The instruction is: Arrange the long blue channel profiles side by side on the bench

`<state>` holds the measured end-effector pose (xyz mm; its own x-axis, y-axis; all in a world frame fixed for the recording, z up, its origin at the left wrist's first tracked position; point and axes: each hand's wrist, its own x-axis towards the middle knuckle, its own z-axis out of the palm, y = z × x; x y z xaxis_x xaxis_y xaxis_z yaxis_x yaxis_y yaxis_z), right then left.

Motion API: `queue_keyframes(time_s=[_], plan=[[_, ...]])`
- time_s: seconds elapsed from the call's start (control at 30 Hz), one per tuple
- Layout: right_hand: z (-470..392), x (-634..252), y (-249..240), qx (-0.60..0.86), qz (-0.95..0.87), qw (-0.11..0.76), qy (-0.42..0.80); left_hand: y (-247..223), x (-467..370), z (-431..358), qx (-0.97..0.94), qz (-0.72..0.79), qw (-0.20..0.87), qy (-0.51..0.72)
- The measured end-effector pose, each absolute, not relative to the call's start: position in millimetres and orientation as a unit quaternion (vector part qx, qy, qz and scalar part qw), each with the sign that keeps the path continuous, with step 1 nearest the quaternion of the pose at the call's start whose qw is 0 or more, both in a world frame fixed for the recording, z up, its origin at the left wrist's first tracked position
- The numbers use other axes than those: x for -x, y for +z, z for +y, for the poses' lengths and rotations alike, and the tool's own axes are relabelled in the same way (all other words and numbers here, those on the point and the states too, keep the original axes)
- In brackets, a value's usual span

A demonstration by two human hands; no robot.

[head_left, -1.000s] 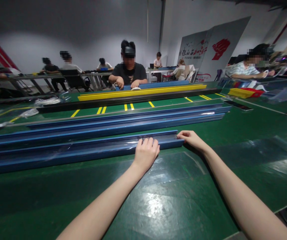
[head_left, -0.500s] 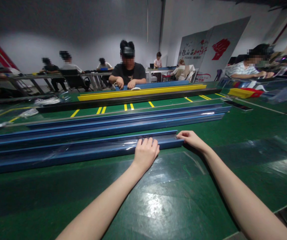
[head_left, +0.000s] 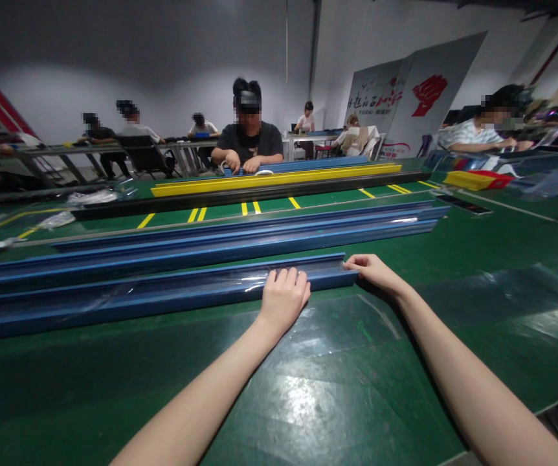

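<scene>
A long blue channel (head_left: 162,292) lies across the green table (head_left: 347,401), running from the left edge to the middle of the view. My left hand (head_left: 285,298) is closed over its near rim, a short way from the right end. At that end, the fingers of my right hand (head_left: 370,268) are pinched on the channel's tip. Shiny clear film shows inside the channel beside my left hand. Flat clear sheets (head_left: 327,323) lie on the table under and around my forearms. My fingertips are partly hidden.
Behind lie more blue channels (head_left: 240,246), a black strip (head_left: 259,194) and a yellow strip (head_left: 279,180). A person (head_left: 248,139) works across the table. At the right are a dark flat device (head_left: 463,204), a yellow tray (head_left: 470,181) and another person (head_left: 487,129).
</scene>
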<state>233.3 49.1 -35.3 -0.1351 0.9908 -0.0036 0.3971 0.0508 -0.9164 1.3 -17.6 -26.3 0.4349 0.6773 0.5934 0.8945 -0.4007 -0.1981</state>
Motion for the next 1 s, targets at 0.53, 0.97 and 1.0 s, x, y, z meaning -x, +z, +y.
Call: queue_keyframes(time_s=[0.53,0.97,1.0], plan=[[46.8,-230.2,-31.7,0.571,-0.620,0.350,0.409,-23.5,-1.3,-18.9,0.815,-0.500,0.218,-0.195],[52.5,-232.0,-34.2,0.575,-0.638,0.344,0.379,-22.1,-1.4,-19.1,0.817,-0.502,0.205,-0.196],[52.7,-232.2,-33.8,0.577,-0.639,0.340,0.379,-21.9,-1.3,-18.9,0.818,-0.502,0.203,-0.195]])
